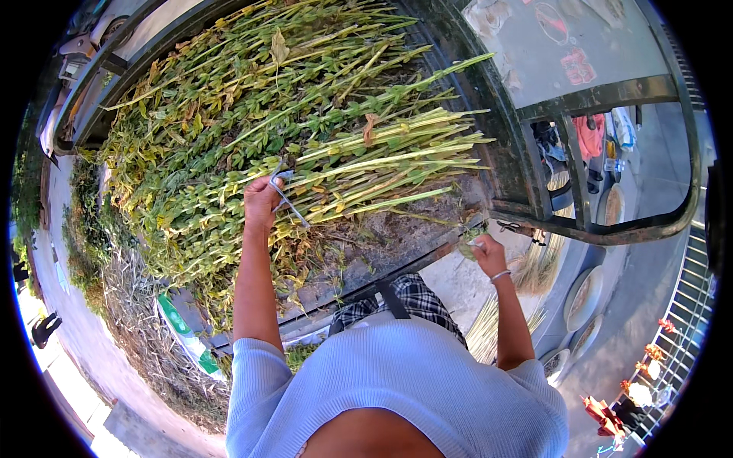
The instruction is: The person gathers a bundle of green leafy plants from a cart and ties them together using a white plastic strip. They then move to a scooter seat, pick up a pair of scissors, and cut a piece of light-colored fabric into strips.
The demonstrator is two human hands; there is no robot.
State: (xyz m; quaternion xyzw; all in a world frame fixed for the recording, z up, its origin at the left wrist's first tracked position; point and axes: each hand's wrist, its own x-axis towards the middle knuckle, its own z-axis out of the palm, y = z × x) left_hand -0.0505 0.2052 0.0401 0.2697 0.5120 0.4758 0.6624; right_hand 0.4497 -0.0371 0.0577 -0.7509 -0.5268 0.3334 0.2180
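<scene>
Cut leafy plant stalks [366,153] lie in a thick layer on a dark metal truck bed, leaves to the left and bare stem ends to the right. Over the near side of the stalks, my left hand [261,201] is closed on a thin grey-blue strip [292,203], which looks like cloth and hangs down across the stems. My right hand [490,256] is off to the right, near the bed's corner, its fingers pinched on a small pale green piece [467,246] that looks like a leaf. Loose leaf litter lies between the hands on the bed.
A dark metal rail frame [641,229] borders the bed on the right, another rail [84,84] at the far left. Dry straw bundles [504,320] and round trays [584,298] stand on the ground to the right. Dry stalks [145,305] are heaped at left, beside a green-and-white sack [183,332].
</scene>
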